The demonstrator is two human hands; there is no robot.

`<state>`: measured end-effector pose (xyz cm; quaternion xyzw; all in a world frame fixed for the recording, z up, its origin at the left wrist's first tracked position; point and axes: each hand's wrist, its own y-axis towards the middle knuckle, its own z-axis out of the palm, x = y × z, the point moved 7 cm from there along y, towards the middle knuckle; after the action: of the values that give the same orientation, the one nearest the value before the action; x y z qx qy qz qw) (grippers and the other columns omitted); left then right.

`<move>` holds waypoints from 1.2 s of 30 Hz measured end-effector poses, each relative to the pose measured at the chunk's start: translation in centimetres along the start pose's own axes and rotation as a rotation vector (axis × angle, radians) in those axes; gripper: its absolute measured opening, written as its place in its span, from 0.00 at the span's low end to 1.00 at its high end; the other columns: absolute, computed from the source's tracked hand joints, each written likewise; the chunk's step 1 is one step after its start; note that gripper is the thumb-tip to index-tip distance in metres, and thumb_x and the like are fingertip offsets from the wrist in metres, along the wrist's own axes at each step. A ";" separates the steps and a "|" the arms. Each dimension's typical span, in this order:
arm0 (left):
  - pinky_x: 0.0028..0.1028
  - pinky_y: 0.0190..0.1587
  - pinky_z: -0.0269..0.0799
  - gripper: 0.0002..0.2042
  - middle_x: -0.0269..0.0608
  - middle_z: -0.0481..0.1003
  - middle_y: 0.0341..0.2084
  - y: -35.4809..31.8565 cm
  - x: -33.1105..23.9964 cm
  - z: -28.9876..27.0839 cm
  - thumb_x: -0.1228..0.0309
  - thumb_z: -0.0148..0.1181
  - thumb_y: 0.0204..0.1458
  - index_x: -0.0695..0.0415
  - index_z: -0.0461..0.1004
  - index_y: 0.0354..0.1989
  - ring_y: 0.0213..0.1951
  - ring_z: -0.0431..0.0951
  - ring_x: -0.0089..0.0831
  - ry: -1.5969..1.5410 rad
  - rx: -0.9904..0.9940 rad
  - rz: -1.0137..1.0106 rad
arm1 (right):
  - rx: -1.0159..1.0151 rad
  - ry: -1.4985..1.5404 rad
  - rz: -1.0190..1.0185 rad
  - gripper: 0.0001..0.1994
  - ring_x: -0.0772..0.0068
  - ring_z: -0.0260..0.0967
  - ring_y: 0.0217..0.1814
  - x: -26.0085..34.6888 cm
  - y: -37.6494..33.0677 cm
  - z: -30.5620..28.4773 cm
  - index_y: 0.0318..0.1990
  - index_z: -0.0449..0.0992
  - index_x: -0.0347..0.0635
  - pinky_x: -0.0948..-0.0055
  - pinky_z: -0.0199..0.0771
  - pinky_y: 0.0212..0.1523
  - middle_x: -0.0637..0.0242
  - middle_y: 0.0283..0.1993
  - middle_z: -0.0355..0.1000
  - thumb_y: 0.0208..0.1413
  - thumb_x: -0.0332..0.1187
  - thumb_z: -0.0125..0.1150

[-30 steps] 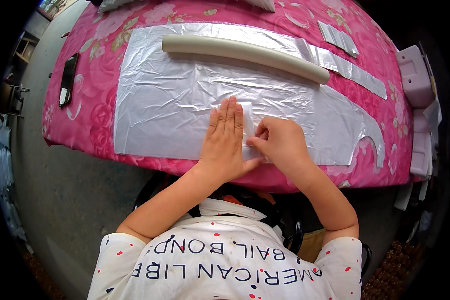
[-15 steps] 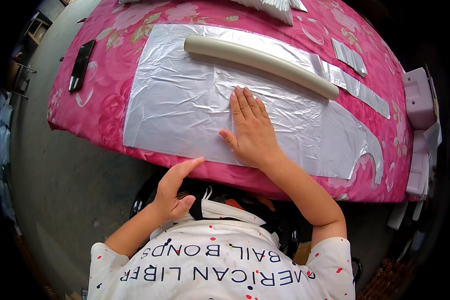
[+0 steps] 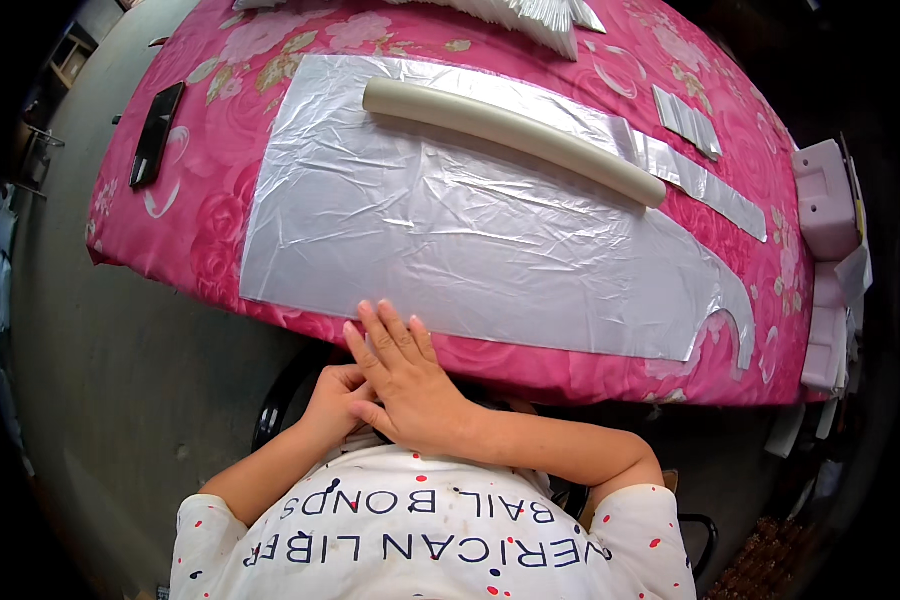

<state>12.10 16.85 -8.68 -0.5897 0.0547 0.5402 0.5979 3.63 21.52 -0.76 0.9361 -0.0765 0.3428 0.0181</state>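
Right hand [image 3: 400,368]: back turned up, fingers straight and slightly apart; laid across part of the left hand [image 3: 332,405], with fingertips reaching the near edge of a flattened plastic bag [image 3: 420,260]; cannot tell whether pressing down on it.

Left hand: fingers bent, partly hidden beneath the other palm; held low, just off the near side of the table; cannot tell whether pinching anything.

Plastic bag: silvery white and creased, vest-shaped, spread over the middle of a pink floral tablecloth [image 3: 205,185]; cut in a deep curve at the right end, with two handle strips pointing right.

Cream rod [image 3: 515,140]: smooth and cylindrical; lying on the far part of the bag, slanting from upper left down toward the far handle strip.

Folded white stack [image 3: 687,123]: flat on the cloth, beyond that same strip.

Smartphone [image 3: 158,135]: black, on the cloth, well left of the bag.

Pleated white pile [image 3: 535,18]: at the far side, cut off by the upper rim.

Pale pink containers [image 3: 825,205]: just beyond the table's right end.

T-shirt [image 3: 415,530]: white, flecked red and navy, with dark lettering.

Floor [image 3: 110,400]: grey, below left.
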 end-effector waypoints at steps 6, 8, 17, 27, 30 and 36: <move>0.23 0.22 0.66 0.07 0.44 0.74 0.17 -2.4 -7.7 3.0 0.75 0.59 0.46 0.57 0.78 0.35 0.17 0.71 0.28 0.964 0.002 0.434 | 0.145 -0.165 -0.331 0.11 0.61 0.59 0.55 -0.6 -0.1 -4.6 0.39 0.70 0.40 0.54 0.42 0.66 0.60 0.44 0.66 0.48 0.32 0.55; 0.23 0.22 0.67 0.09 0.43 0.74 0.18 -2.9 -9.2 4.4 0.74 0.60 0.46 0.54 0.79 0.37 0.17 0.72 0.29 0.995 -0.027 0.516 | 0.081 -0.168 -0.347 0.03 0.65 0.65 0.39 -1.9 -0.7 -6.6 0.27 0.70 0.42 0.61 0.55 0.60 0.67 0.28 0.68 0.43 0.29 0.56; 0.25 0.35 0.73 0.10 0.45 0.78 0.31 -1.3 -10.4 5.5 0.74 0.63 0.43 0.60 0.77 0.36 0.32 0.79 0.35 0.891 -0.011 0.528 | -0.617 0.197 0.183 0.03 0.75 0.70 0.34 -15.6 -4.2 -21.7 0.33 0.76 0.38 0.77 0.68 0.35 0.68 0.32 0.74 0.50 0.25 0.61; 0.25 0.33 0.73 0.10 0.43 0.78 0.29 -0.5 -10.4 8.0 0.73 0.62 0.44 0.58 0.78 0.37 0.31 0.78 0.34 0.890 0.145 0.517 | -1.242 0.363 0.758 0.10 0.77 0.67 0.31 -43.3 -11.9 -39.4 0.35 0.75 0.36 0.79 0.66 0.35 0.65 0.30 0.73 0.50 0.34 0.61; 0.25 0.34 0.73 0.11 0.43 0.78 0.29 -0.4 -10.4 8.0 0.73 0.62 0.44 0.58 0.77 0.38 0.30 0.78 0.33 0.902 0.141 0.526 | -0.995 -0.184 1.000 0.18 0.64 0.70 0.35 -44.5 -12.0 -39.8 0.39 0.75 0.36 0.68 0.69 0.40 0.57 0.33 0.74 0.45 0.41 0.64; 0.26 0.34 0.73 0.11 0.42 0.78 0.30 -0.1 -11.5 9.2 0.74 0.61 0.45 0.57 0.77 0.39 0.31 0.78 0.34 0.918 0.174 0.577 | -1.002 -0.574 0.782 0.26 0.52 0.66 0.51 -38.0 -8.3 -39.0 0.49 0.72 0.35 0.60 0.63 0.53 0.48 0.47 0.70 0.45 0.43 0.64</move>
<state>2.15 17.23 2.19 -0.6743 0.5138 0.3631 0.3866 -48.62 38.06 4.73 0.7724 -0.5586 -0.0131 0.3021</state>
